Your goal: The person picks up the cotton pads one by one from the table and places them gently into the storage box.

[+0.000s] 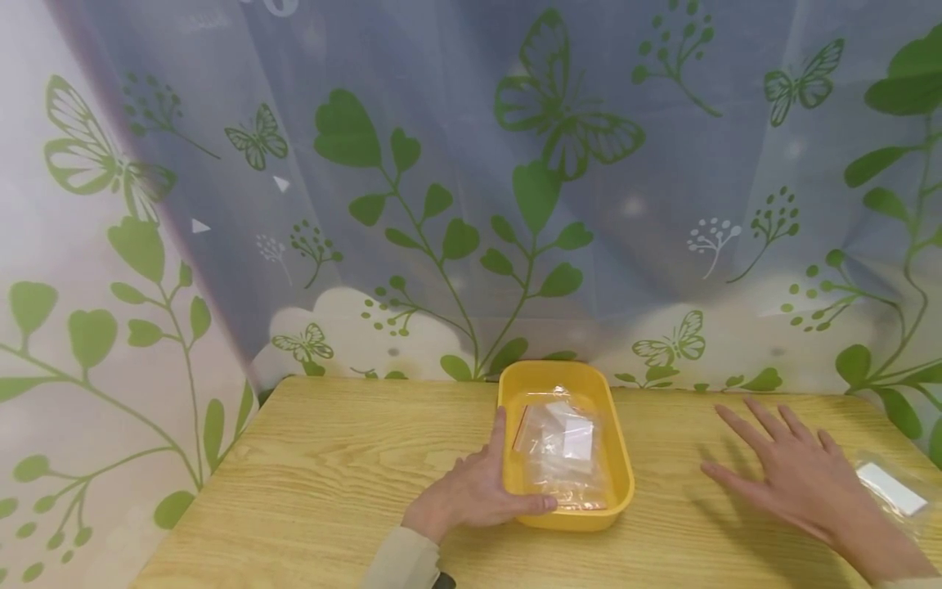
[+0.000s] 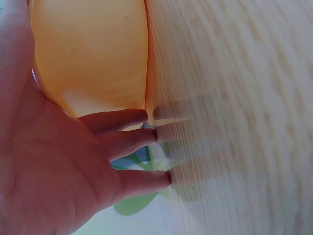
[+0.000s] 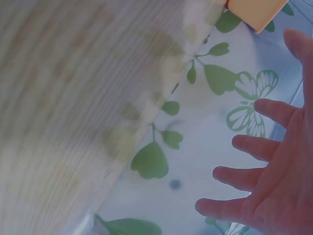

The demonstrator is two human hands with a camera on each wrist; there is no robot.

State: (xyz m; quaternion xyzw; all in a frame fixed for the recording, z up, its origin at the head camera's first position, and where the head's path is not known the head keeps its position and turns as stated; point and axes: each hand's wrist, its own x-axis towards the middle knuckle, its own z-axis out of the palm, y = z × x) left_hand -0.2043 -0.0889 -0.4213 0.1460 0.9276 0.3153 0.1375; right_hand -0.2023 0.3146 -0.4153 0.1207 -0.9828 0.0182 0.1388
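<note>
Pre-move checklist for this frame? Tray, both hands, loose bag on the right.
1. Left hand on tray: ok. Thumb lies over the near rim, fingers run along the left wall.
2. Tray flat on the table: ok in the head view.
3. Bags in tray: ok. Clear bags with white inserts lie inside the rim; their number cannot be told.
4. Right hand free: ok. Fingers are spread and hold nothing; whether it touches the table cannot be told.
5. Loose bag within reach: ok, probably. It lies on the table just right of the right hand, untouched.
6. Loose bag sealed: cannot tell.
</note>
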